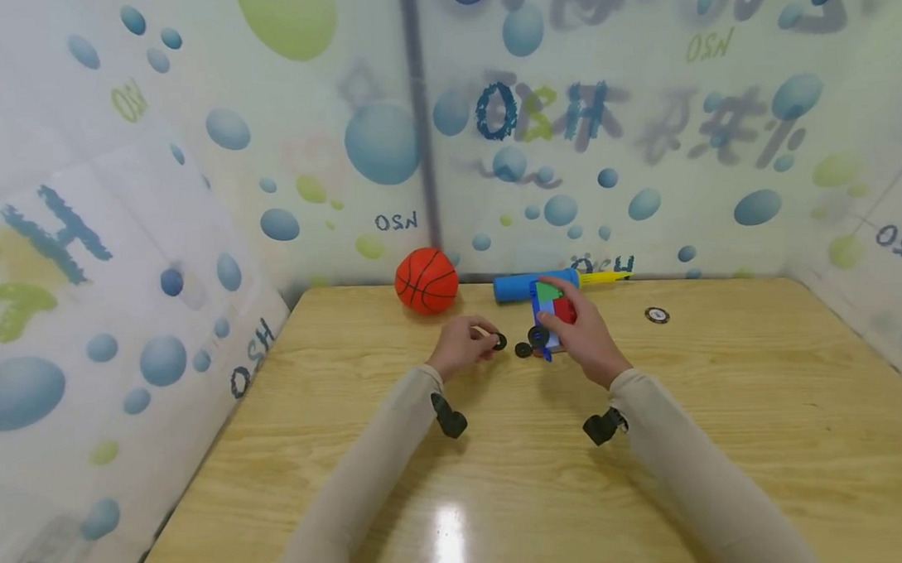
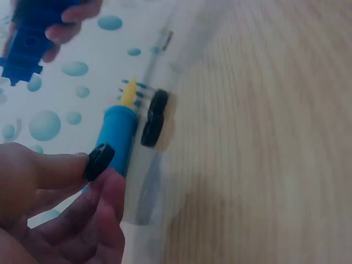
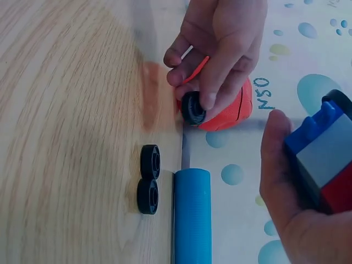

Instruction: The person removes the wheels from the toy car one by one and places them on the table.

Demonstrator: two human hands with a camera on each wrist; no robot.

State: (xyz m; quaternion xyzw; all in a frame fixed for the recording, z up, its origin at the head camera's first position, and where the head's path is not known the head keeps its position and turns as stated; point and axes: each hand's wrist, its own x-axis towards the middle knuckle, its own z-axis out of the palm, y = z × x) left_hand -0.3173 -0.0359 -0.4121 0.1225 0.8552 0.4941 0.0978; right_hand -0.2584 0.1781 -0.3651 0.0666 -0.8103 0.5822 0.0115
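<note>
My left hand point(image 1: 462, 346) pinches a small black wheel point(image 3: 193, 108) between thumb and fingertips, just above the tabletop. In my right hand point(image 1: 585, 333) is a toy car made of blocks point(image 1: 550, 307), with blue, light blue, green and red parts. It is held tilted up off the table, and a black wheel point(image 3: 337, 102) shows at one end of it in the right wrist view. Two more black wheels point(image 3: 148, 179) stand on edge against each other on the table between the hands. The toy's blue underside point(image 2: 30, 41) faces the left wrist camera.
Behind the hands, a blue cylinder with a yellow tip point(image 1: 522, 286) lies along the table's back edge. A red toy basketball point(image 1: 426, 281) sits to its left. A round black-and-white chip point(image 1: 657, 315) lies at right. Patterned walls point(image 1: 327, 153) enclose the wooden table point(image 1: 503, 495).
</note>
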